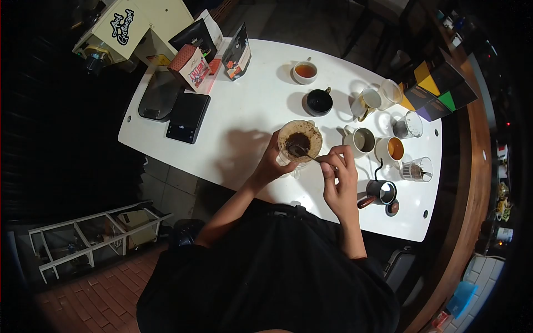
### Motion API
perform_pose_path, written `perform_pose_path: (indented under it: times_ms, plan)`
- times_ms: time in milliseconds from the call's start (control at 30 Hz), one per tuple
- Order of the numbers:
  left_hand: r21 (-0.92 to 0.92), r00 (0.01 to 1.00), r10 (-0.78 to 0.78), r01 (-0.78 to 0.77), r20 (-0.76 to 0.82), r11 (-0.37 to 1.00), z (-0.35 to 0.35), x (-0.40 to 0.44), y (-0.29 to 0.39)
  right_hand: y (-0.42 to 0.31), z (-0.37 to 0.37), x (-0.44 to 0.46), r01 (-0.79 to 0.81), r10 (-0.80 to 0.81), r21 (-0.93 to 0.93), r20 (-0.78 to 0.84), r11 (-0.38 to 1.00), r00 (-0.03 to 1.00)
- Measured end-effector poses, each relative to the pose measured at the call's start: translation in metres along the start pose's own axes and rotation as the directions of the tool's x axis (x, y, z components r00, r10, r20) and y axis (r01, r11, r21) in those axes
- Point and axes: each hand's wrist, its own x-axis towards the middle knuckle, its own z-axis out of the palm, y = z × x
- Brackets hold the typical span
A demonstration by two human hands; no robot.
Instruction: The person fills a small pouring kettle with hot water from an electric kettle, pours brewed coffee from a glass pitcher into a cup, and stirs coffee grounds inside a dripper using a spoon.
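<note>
My left hand is closed around the side of a coffee dripper lined with a paper filter. Dark wet coffee grounds lie in the bottom of the filter, and some cling to its walls. Between the fingers of my right hand is the handle of a spoon, its tip down in the grounds. To the right of the dripper stands a white mug, and beyond that a cup of amber liquid. What supports the dripper is mostly hidden.
A gooseneck kettle and its round lid sit at the right front. Farther back are a black cup and a teacup. Several glasses and mugs crowd the right side. A black scale and coffee bags occupy the left.
</note>
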Motion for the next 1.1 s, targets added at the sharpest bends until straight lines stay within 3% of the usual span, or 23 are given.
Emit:
perform_pose_path:
  times_ms: [167,267,333,533,633,833,1033,1100]
  plan:
    - [-0.011,1.0,-0.024,0.024,-0.001,1.0,-0.001,0.001,0.001,0.005,0.002,0.003,-0.055,0.057,-0.09,0.02,0.994,0.998]
    - [0.105,0.999,0.047,-0.046,-0.004,0.993,-0.001,0.001,-0.001,0.004,0.001,0.005,-0.038,0.035,-0.081,-0.03,0.996,0.999]
    - [-0.021,1.0,-0.001,0.001,-0.025,1.0,0.0,0.001,0.004,0.0,-0.003,0.006,-0.009,0.007,-0.036,-0.056,0.999,0.998]
    - [-0.074,0.999,-0.05,0.05,0.002,0.996,0.001,0.001,0.007,0.002,-0.003,0.006,0.048,-0.048,-0.07,-0.002,0.996,0.999]
    - [-0.038,0.999,-0.041,0.041,0.003,0.998,0.001,0.002,0.009,0.004,0.001,0.008,-0.015,0.018,-0.127,0.022,0.992,1.0]
    - [0.053,0.999,0.036,-0.035,-0.016,0.998,0.0,0.001,0.002,-0.003,0.002,0.009,0.054,-0.065,-0.118,-0.097,0.992,0.993]
    - [-0.117,0.998,-0.053,0.055,0.018,0.992,0.001,0.001,0.009,0.001,0.015,0.01,0.017,-0.023,-0.123,-0.053,0.992,0.998]
    - [-0.084,0.999,-0.044,0.046,0.019,0.995,0.0,0.002,0.011,0.003,0.017,0.012,0.013,-0.022,-0.148,-0.057,0.989,0.998]
